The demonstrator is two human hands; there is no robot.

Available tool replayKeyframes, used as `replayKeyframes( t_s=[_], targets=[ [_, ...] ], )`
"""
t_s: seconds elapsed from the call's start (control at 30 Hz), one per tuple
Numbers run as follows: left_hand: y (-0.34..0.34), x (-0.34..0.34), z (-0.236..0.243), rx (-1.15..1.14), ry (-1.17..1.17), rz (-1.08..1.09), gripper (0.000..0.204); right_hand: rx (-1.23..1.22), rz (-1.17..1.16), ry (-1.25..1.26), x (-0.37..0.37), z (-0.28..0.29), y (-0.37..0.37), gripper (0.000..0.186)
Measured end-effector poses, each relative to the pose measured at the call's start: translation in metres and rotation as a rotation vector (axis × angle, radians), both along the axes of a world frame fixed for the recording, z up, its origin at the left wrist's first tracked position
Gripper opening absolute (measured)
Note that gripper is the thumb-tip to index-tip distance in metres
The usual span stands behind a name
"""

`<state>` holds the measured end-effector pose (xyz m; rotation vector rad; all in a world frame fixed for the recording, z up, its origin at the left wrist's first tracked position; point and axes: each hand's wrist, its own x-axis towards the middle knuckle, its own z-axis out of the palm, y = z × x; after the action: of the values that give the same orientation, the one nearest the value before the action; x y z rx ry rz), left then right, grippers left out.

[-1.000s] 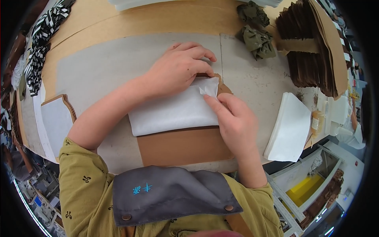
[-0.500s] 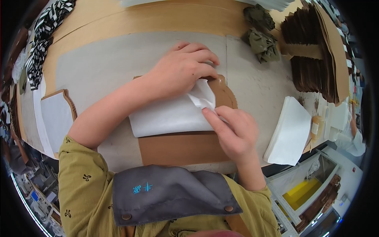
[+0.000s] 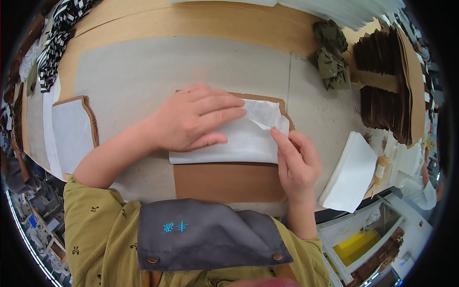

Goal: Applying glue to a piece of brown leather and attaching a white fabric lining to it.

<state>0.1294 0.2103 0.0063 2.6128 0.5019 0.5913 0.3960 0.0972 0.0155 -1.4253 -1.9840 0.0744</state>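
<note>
1. Far left of the white sheet (image 3: 229, 143), at the bench (image 3: 143, 71) edge, a second brown cardboard template (image 3: 71, 131) lies with a white panel on it; striped black-and-white cloth (image 3: 60, 28) lies beyond it.
2. The left hand (image 3: 191, 119) lies flat on the white sheet, fingers spread and straight, pinning it and gripping nothing.
3. The white sheet lies on a brown cardboard pattern (image 3: 229, 182), which juts out below it. It looks thin, light and limp, so likely to crease or slide; best taken at a corner while the rest is held down.
4. The right hand (image 3: 296, 162) pinches the sheet's right edge with closed fingers; the upper right corner curls up.
5. Right of the sheet lies a white stack (image 3: 351, 174); beyond it, olive cloth (image 3: 330, 62) and brown card pieces (image 3: 382, 81).
</note>
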Motion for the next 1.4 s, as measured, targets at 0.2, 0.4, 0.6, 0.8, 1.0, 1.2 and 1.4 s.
replayKeyframes(
  t_s=[0.2,0.4,0.6,0.8,1.0,1.2,1.4],
  targets=[
    [-0.006,-0.002,-0.009,0.041,0.041,-0.059,0.06,0.059,0.066,-0.058,0.003,0.002,-0.003,0.047],
    [0.004,0.007,-0.005,-0.19,-0.007,0.126,0.049,0.161,0.155,-0.155,0.002,0.003,-0.004,0.048],
    [0.026,0.02,-0.006,-0.259,0.027,0.115,0.058,0.189,0.275,-0.168,-0.007,0.016,-0.004,0.041],
    [0.027,0.024,-0.008,-0.166,0.0,0.127,0.054,0.234,0.315,-0.165,-0.017,0.017,-0.007,0.041],
    [0.038,0.034,0.0,-0.076,0.01,0.061,0.039,0.18,0.313,-0.183,-0.015,0.017,-0.003,0.027],
    [0.047,0.044,-0.004,-0.028,0.046,0.005,0.026,0.181,0.34,-0.164,-0.024,0.015,-0.002,0.022],
    [0.047,0.043,-0.001,0.012,0.059,-0.003,0.025,0.119,0.476,-0.11,-0.034,0.025,-0.013,0.019]
  ],
)
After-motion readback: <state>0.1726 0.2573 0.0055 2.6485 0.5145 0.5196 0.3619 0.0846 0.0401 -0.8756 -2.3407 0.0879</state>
